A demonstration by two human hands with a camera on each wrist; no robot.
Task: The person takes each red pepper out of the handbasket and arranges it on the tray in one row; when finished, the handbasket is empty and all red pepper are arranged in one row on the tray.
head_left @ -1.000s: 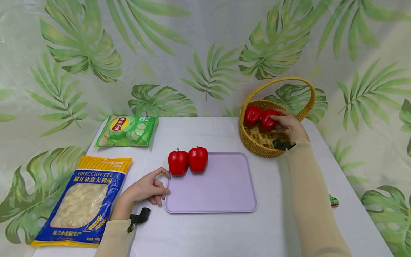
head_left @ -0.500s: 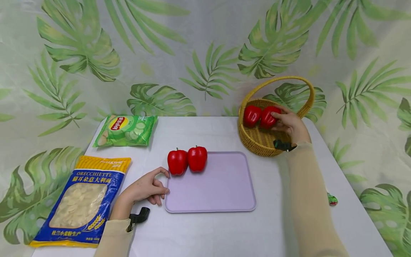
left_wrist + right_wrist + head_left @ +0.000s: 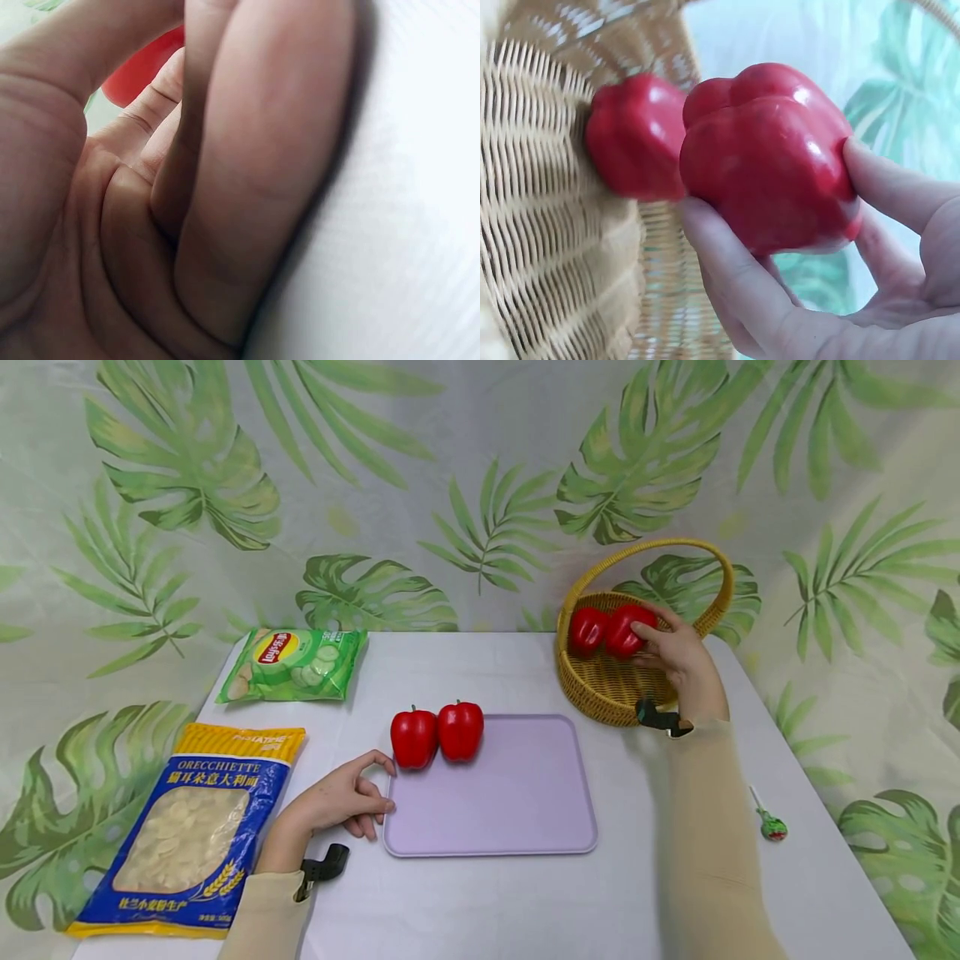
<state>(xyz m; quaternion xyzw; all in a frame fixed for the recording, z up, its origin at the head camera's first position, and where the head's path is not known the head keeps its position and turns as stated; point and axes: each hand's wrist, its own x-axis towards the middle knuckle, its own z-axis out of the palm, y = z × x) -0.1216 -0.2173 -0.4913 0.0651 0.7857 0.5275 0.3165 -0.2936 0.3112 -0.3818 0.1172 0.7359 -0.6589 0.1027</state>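
fingers of the right hand (image 3: 675, 652): they pinch one red bell pepper (image 3: 628, 631) by its sides, the thumb opposite to the other fingertips.
held bell pepper: it is within the yellow wicker basket (image 3: 596, 697), beside a second red bell pepper (image 3: 588, 631); whether its underside touches the basket, i cannot tell.
fingers of the left hand (image 3: 337, 797): bent loosely, the thumb and forefinger apart from each other, both at the left edge of the lilac tray (image 3: 495, 818); whether the forefinger touches the pepper near it, i cannot tell.
peppers on the tray: two red bell peppers (image 3: 461, 731), upright, side by side at the far left corner.
snack: a green lay's chips bag (image 3: 296, 667) lies behind the tray, to the left.
pasta: a blue and yellow orecchiette bag (image 3: 183, 835) lies left of the left hand.
lollipop: this wrapped lollipop (image 3: 771, 827) lies on the white table (image 3: 525, 906), right of the right sleeve.
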